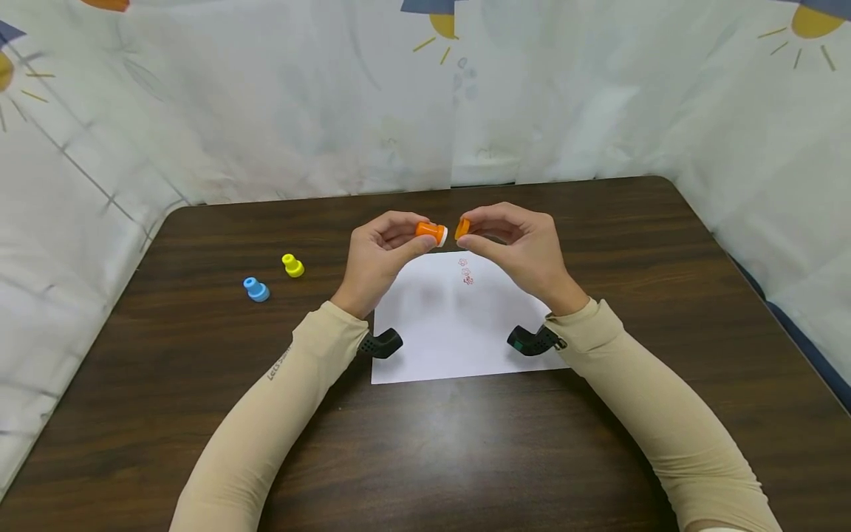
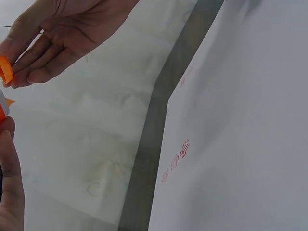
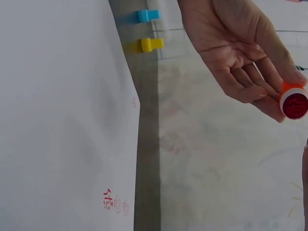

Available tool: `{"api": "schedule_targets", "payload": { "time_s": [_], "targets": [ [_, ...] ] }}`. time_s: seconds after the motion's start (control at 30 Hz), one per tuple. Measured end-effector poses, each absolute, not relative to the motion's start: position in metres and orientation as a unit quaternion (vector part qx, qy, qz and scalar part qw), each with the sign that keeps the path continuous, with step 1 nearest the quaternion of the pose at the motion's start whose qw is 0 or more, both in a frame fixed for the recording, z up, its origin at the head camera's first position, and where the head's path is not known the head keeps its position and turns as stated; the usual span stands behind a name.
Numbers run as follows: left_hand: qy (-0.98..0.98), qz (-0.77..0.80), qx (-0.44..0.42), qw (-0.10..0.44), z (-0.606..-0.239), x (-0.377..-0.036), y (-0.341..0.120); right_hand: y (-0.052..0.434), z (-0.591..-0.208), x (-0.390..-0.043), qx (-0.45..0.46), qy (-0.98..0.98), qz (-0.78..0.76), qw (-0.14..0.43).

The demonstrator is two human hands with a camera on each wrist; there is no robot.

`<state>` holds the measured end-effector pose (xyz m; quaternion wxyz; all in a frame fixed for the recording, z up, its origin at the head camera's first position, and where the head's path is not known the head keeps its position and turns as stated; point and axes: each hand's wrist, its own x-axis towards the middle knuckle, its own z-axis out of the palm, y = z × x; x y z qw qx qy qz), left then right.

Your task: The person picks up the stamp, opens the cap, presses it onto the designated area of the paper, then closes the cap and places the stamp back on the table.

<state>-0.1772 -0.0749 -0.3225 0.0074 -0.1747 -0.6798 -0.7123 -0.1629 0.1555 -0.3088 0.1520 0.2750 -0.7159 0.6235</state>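
My left hand (image 1: 377, 255) pinches an orange stamp (image 1: 430, 230) between thumb and fingers, its white-rimmed end turned to the right. The right wrist view shows the dark red face of this stamp (image 3: 294, 105). Just across a small gap, my right hand (image 1: 521, 247) pinches the stamp's orange cap (image 1: 462, 227), also seen in the left wrist view as a ring-like cap (image 2: 6, 70). Both hands are raised over the far edge of a white paper (image 1: 459, 325). Small red stamped prints (image 1: 467, 273) mark the paper near its top.
On the left of the dark wooden table (image 1: 439, 451) stand a yellow stamp (image 1: 292, 266) and a blue stamp (image 1: 255, 289). White sheeting (image 1: 319, 103) hangs behind the table and along its sides.
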Motion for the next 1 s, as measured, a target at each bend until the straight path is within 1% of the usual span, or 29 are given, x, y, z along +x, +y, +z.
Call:
{"api": "schedule_targets", "payload": {
  "time_s": [0.23, 0.53, 1.0],
  "targets": [
    [-0.697, -0.695, -0.174, 0.000, -0.324, -0.178, -0.074, 0.160, -0.303, -0.164, 0.264, -0.722, 0.619, 0.161],
    [-0.727, -0.665, -0.170, -0.037, -0.329, -0.178, -0.071, 0.163, -0.300, -0.159, 0.249, -0.719, 0.625, 0.175],
    [-0.768, -0.603, -0.206, -0.060, -0.328, -0.182, -0.077, 0.160, -0.288, -0.161, 0.253, -0.690, 0.651, 0.189]
  ]
}}
